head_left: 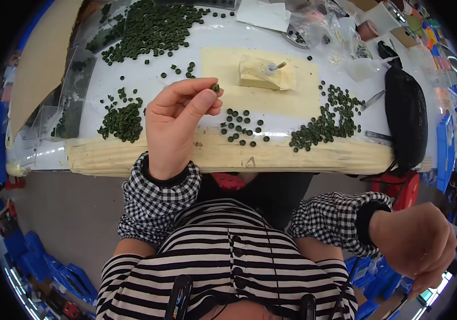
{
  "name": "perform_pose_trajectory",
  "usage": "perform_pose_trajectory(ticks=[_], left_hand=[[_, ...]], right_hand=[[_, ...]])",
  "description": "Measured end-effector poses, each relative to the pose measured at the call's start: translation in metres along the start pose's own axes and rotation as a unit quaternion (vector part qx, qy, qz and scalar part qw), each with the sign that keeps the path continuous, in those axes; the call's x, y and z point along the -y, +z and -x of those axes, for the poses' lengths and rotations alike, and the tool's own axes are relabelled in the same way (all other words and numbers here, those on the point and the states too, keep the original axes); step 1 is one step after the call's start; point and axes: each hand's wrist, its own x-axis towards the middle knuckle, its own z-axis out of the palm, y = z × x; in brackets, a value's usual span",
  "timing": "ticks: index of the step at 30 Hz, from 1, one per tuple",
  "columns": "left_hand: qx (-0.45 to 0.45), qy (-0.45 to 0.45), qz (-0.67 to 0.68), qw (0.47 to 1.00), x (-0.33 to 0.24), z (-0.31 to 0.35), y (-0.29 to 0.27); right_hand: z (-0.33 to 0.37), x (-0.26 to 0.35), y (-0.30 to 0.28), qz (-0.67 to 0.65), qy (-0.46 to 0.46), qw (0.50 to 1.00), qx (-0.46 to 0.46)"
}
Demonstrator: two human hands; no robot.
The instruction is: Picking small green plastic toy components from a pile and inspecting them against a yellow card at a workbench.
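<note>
- Above the table's near edge, we see the left hand (177, 125) pinching 1 small dark green disc (215, 87) between thumb and fingertips.
- At 4 o'clock, well off the table, the right hand (415, 245) is clenched; whether it holds anything we cannot tell.
- At 12 o'clock from the disc, a white table (249, 34) carries a cream mat (292, 101) with a cream block (260, 74) and metal peg.
- Green discs lie in heaps at 11 o'clock (151, 29), 9 o'clock (122, 120) and 3 o'clock (327, 120).
- At 3 o'clock, a black pouch (405, 117) lies on the table's right end.
- Grey floor (63, 213) shows below, with blue crates (52, 266) at 7 o'clock.
</note>
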Motion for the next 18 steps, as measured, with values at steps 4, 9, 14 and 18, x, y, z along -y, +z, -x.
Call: perform_pose_trajectory(ticks=[4,9,14,18], left_hand=[[-0.012,0.008,0.002,1.000,0.000,0.002,-0.007],[-0.009,0.009,-0.007,1.000,0.000,0.002,-0.008],[-0.007,0.008,0.005,1.000,0.001,0.001,-0.010],[0.031,0.010,0.002,0.999,0.004,-0.001,-0.013]], right_hand=[[-0.008,0.044,0.000,0.071,-0.011,0.996,0.057],[-0.005,0.071,0.004,0.174,-0.039,0.982,0.060],[0.010,0.068,0.004,0.204,0.052,0.977,0.016],[0.051,0.048,-0.017,0.191,0.227,0.954,0.033]])
